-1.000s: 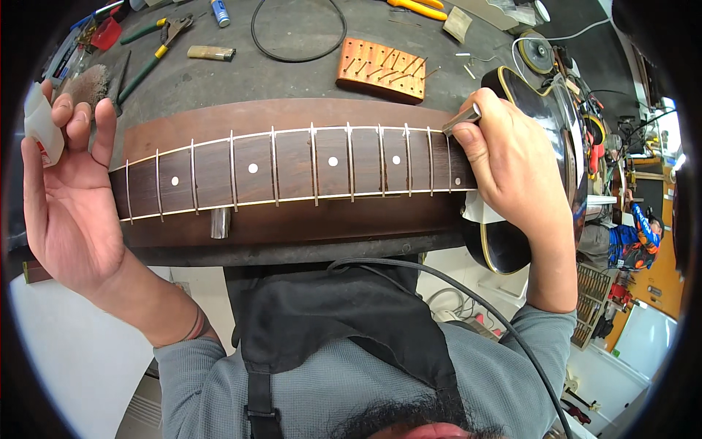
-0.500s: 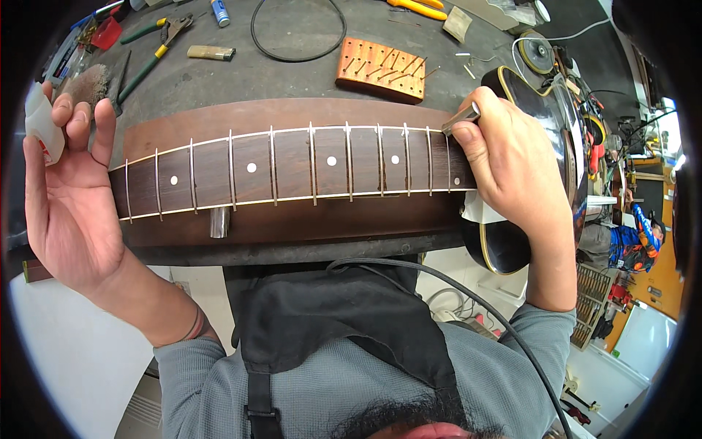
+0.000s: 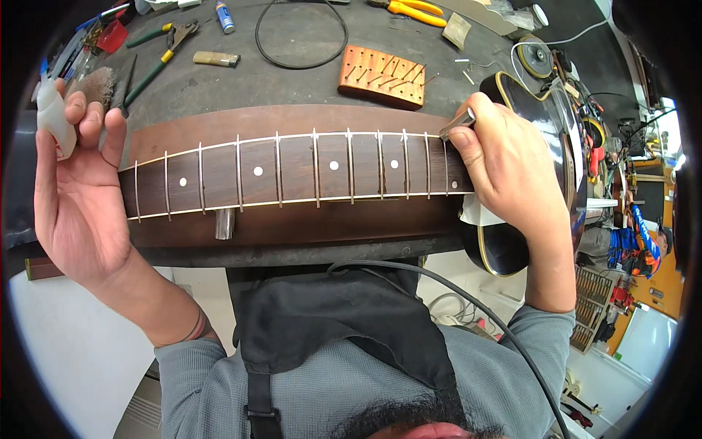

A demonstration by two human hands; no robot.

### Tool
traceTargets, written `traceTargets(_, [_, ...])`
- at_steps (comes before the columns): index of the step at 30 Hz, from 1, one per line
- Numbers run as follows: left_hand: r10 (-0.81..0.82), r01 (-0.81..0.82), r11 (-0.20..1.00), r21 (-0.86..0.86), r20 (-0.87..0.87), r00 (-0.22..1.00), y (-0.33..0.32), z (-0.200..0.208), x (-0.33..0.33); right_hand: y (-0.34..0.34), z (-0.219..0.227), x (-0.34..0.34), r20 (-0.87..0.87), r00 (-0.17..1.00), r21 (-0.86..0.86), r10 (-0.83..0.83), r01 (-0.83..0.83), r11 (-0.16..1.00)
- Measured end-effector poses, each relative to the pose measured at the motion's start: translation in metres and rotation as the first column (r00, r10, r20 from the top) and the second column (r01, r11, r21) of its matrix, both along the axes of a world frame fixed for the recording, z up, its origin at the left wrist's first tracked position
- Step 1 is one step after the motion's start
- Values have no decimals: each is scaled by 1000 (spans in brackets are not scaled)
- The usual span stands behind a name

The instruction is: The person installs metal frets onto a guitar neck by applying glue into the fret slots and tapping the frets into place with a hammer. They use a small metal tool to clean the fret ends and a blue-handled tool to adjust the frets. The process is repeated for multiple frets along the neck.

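A guitar neck (image 3: 296, 173) lies across the bench, its dark fretboard facing up with several metal frets and pale round dots. Toward its body end, my right hand (image 3: 508, 157) is closed around a short metal bar (image 3: 459, 124), whose end presses at a fret near the far edge. Off the neck's left end, my left hand (image 3: 88, 197) holds a small white squeeze bottle (image 3: 55, 121) with a narrow nozzle between its fingers, palm up. A shiny metal piece (image 3: 224, 223) pokes out from beneath the neck. The black guitar body (image 3: 504, 249) is partly hidden by my right arm.
Beyond the neck stand a wooden block (image 3: 384, 77) holding several fret wires, a black cable loop (image 3: 301, 44), and green-and-yellow-handled cutters (image 3: 162, 66). Yellow-handled pliers (image 3: 417, 10) lie farther back. A black cable (image 3: 468, 293) crosses before my apron. Another person (image 3: 636, 245) is at the far right.
The bottle in my left hand has tipped, and its nozzle now shows above my fingers. My right hand stays at the same end of the neck. The whole view has shifted slightly.
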State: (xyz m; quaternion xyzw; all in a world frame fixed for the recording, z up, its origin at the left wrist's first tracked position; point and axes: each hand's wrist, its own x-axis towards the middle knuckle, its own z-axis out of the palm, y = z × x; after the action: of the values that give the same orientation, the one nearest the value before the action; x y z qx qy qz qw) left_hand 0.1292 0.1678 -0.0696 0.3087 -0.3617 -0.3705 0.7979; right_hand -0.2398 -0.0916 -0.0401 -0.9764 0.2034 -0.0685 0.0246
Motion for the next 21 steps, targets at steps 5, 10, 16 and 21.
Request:
traceTargets(5, [36, -36, 999, 4, 34, 999, -1, 9, -9, -2, 5, 5, -5, 1000, 28, 7, -7, 1000])
traceTargets(10, [219, -216, 974, 65, -51, 974, -14, 14, -31, 2, 12, 3, -10, 1000, 73, -7, 8, 997])
traceTargets(16, [224, -222, 974, 51, -52, 973, -15, 13, -33, 4, 15, 5, -45, 999, 90, -25, 29, 995])
traceTargets(21, [240, -238, 970, 53, -40, 970, -15, 13, -33, 5, 16, 6, -60, 998, 104, -34, 40, 994])
